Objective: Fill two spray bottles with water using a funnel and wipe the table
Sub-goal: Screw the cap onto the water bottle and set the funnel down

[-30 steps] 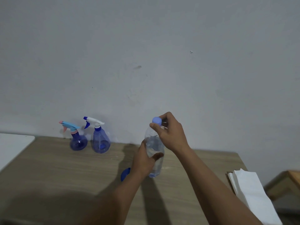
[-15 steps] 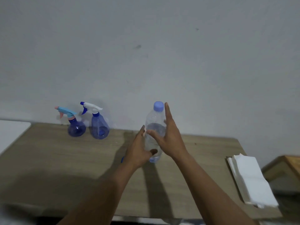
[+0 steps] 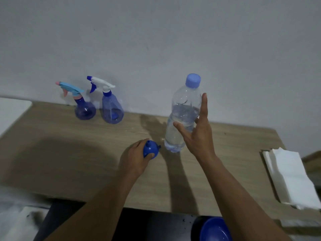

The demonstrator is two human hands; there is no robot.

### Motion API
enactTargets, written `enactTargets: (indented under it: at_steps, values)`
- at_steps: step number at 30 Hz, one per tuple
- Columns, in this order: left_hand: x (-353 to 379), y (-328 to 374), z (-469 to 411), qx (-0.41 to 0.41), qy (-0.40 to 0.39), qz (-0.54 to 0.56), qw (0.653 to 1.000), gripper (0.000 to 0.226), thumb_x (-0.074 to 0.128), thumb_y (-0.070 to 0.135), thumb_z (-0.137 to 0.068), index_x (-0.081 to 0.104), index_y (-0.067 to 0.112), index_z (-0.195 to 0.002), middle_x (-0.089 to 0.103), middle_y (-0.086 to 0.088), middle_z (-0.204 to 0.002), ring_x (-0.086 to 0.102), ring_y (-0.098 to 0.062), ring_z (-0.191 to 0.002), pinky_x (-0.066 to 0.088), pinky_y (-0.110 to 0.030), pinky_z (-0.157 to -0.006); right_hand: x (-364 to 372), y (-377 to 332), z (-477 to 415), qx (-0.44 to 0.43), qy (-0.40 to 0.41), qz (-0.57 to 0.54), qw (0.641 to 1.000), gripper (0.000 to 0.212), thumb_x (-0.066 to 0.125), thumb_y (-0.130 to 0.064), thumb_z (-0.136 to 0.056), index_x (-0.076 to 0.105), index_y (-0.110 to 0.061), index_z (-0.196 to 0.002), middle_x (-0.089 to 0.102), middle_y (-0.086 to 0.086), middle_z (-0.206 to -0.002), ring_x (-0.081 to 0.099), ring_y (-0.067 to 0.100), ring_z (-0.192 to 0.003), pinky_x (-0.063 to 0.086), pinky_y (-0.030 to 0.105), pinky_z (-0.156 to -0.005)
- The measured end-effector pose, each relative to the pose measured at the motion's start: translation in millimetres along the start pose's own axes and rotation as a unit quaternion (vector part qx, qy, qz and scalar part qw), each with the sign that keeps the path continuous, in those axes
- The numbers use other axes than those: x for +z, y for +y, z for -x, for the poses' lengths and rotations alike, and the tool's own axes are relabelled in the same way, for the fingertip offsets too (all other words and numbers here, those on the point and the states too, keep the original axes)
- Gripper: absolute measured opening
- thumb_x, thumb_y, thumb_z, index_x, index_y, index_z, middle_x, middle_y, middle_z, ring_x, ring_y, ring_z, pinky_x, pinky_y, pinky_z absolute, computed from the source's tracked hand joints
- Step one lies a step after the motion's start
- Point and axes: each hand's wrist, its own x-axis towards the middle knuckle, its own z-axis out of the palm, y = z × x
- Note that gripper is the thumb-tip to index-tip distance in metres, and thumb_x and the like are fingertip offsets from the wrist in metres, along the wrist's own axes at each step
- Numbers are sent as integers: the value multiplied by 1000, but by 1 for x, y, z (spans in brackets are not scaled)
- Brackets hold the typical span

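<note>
A clear water bottle [image 3: 184,112] with a blue cap stands upright on the wooden table [image 3: 69,153], partly full. My right hand [image 3: 198,134] is beside it with fingers spread, touching or just off its side. My left hand [image 3: 135,159] grips a blue funnel [image 3: 150,151] lying spout-up on the table, left of the bottle. Two blue spray bottles stand by the wall: a round one with a light blue and pink trigger [image 3: 83,105] and a cone-shaped one with a white trigger [image 3: 111,106].
A stack of white paper towels [image 3: 291,178] lies at the table's right edge. A white surface [image 3: 12,110] adjoins the table at left. A blue round container [image 3: 215,230] sits below the front edge. The wall runs right behind the table.
My right hand left the cap and opened beside the bottle. My left hand let go of the bottle and moved down-left onto the funnel. The bottle now stands on its own.
</note>
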Motion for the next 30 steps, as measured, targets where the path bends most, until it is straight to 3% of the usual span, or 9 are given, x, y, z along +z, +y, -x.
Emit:
enactTargets:
  at_steps: [5,9,12,17,21,26,27,30]
  values:
    - [-5,0,-20,-9,9,34,999,56,78,26,-80,59,15,-131,64,-2,-126,59,-23,-114,37,-20,-88,7,-3,-13,3,8,-2,1000,107,80,-30,-84,0,-53,-152,41,-7,-154,53,14,-131,50,38,-105]
    - [-18,-5,-56,-21,23,28,999,55,73,32,-85,53,20,-135,62,-3,-126,59,-25,-112,43,-30,-93,22,-3,-34,15,25,-5,1000,107,80,-33,-84,1,-59,-150,42,-3,-156,52,14,-133,50,45,-105]
    - [-27,-12,-86,-23,35,3,999,49,69,39,-85,51,24,-127,65,0,-117,62,-25,-103,50,-36,-86,38,-2,-53,28,45,-8,999,105,80,-35,-84,2,-60,-149,42,-5,-156,51,14,-134,49,45,-106]
    - [-28,-25,-126,1,44,-10,999,42,70,39,-84,55,20,-119,67,-2,-110,63,-26,-99,52,-40,-82,58,4,-84,26,73,-4,997,106,81,-33,-84,4,-50,-155,41,-9,-156,50,9,-133,48,38,-108]
    - [-21,-32,-141,7,43,-14,999,41,69,36,-85,54,22,-121,65,0,-115,61,-26,-104,52,-42,-85,69,7,-96,32,89,-6,995,104,80,-35,-85,5,-44,-156,40,-28,-142,50,0,-124,45,22,-101]
    - [-20,-34,-146,9,32,-29,999,54,68,36,-88,48,19,-136,59,-1,-129,57,-26,-116,50,-42,-90,73,5,-94,61,91,-4,994,106,79,-43,-84,2,-48,-156,40,-13,-152,50,8,-132,46,29,-104]
    - [-20,-35,-146,7,26,-27,999,59,70,36,-88,46,18,-138,59,-2,-131,57,-27,-118,50,-41,-92,74,3,-93,66,88,-2,994,106,79,-42,-85,0,-50,-155,40,-16,-149,50,2,-130,45,26,-104]
    - [-24,-34,-144,9,8,-25,1000,77,74,38,-84,36,16,-147,52,-7,-142,52,-28,-127,48,-43,-99,71,-1,-92,76,83,7,994,108,78,-35,-88,-6,-49,-154,40,-23,-140,43,-27,-113,36,-2,-91]
